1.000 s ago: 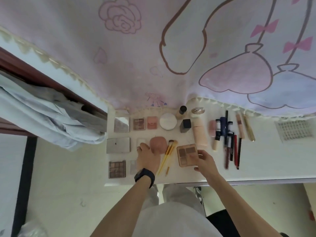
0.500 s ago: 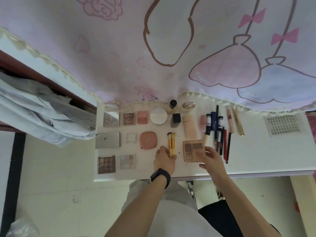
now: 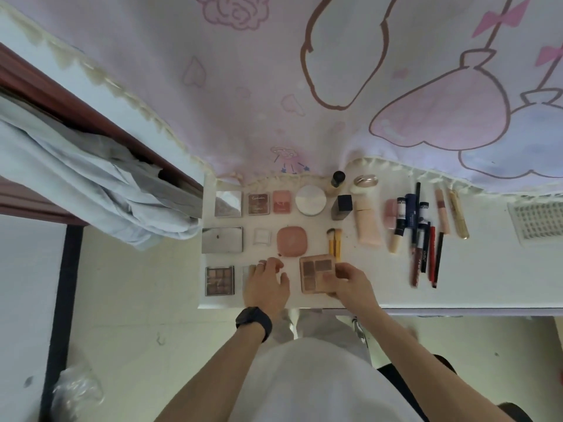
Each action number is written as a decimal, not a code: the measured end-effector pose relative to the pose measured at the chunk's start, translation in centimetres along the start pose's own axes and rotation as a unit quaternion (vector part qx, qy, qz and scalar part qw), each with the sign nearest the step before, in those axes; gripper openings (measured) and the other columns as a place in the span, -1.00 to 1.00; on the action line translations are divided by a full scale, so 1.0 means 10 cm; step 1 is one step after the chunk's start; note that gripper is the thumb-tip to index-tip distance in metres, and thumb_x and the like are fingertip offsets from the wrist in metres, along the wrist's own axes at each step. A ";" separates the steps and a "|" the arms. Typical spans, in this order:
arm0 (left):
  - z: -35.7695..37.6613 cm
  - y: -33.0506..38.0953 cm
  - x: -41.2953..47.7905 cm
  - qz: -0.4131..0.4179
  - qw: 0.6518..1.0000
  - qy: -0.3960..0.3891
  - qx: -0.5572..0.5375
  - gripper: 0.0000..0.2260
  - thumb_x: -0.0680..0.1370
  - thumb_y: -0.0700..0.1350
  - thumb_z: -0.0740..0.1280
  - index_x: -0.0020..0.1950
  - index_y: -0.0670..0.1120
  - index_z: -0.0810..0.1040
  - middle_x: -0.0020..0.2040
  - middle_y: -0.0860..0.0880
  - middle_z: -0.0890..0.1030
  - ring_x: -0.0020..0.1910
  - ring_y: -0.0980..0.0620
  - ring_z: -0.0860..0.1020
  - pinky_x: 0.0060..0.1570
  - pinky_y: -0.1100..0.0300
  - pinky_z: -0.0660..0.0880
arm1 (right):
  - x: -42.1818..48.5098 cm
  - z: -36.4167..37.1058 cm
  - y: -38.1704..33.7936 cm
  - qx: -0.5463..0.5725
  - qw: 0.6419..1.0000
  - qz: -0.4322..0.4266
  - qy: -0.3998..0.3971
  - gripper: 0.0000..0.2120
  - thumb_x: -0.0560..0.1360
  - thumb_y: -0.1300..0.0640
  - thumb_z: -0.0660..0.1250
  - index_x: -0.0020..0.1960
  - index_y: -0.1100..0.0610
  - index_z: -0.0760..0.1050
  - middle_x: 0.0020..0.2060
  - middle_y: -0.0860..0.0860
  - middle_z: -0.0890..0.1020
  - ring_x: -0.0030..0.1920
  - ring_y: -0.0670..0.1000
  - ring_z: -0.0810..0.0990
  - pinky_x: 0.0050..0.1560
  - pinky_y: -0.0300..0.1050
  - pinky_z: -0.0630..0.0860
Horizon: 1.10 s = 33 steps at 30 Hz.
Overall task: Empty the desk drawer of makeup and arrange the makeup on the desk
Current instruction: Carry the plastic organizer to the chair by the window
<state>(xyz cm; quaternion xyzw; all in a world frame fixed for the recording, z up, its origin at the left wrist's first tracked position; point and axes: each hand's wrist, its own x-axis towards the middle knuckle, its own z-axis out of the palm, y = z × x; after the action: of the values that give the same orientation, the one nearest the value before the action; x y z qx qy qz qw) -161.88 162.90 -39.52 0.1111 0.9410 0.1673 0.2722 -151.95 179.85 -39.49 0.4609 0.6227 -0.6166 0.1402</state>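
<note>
- A black watch [image 3: 254,322] sat on the person's left wrist, just off the front edge of the desk [image 3: 457,295] at 6 o'clock.
- The left hand [image 3: 266,284] lay flat on the desk with its fingers spread and relaxed, gripping nothing. Its fingers covered most of a pale palette [image 3: 247,273] in the front row. A dark eyeshadow palette [image 3: 220,280] sat just beside that at 9 o'clock.
- At 3 o'clock from that hand, the right hand [image 3: 350,281] pinched the right edge of a brown palette [image 3: 315,274], thumb on top and fingers curled beneath. Whether the palette rested on the desk or hung just above it could not be told.
- The step in hand looked like seating this brown palette as the next piece of the front row.
- The next move probably called for nudging it toward 9 o'clock and squaring it under the pink compact [image 3: 292,240] at its 12 o'clock.
- That nudge needed care, because the handle ends of the gold brushes [image 3: 334,242] seemed to meet the palette's far right corner.
- Farther back, a round white compact [image 3: 310,200] sat in the rear row, and a row of pencils and lip tubes [image 3: 425,245] lay toward 2 o'clock.
- The patterned curtain [image 3: 274,102] hung beyond the desk at 12 o'clock.
- The drawer did not show, so whether it had been emptied could not be judged.
</note>
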 end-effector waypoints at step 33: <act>-0.23 -0.74 0.08 0.131 0.973 -0.072 0.174 -0.61 0.63 -0.02 0.27 0.46 0.05 0.36 0.52 0.01 0.30 0.50 -0.05 0.22 0.39 0.09 0.31 | -0.05 0.78 0.22 -0.257 0.959 -0.101 0.069 -0.82 0.63 -0.03 0.25 0.08 0.06 0.35 -0.04 -0.02 0.47 -0.19 -0.06 0.51 -0.17 -0.11 0.50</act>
<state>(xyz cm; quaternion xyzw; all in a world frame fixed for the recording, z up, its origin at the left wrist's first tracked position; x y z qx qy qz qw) -164.66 155.77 -40.87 0.2906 0.9109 0.0261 0.2919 -153.11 172.26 -42.03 0.3853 0.8115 -0.4136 0.1481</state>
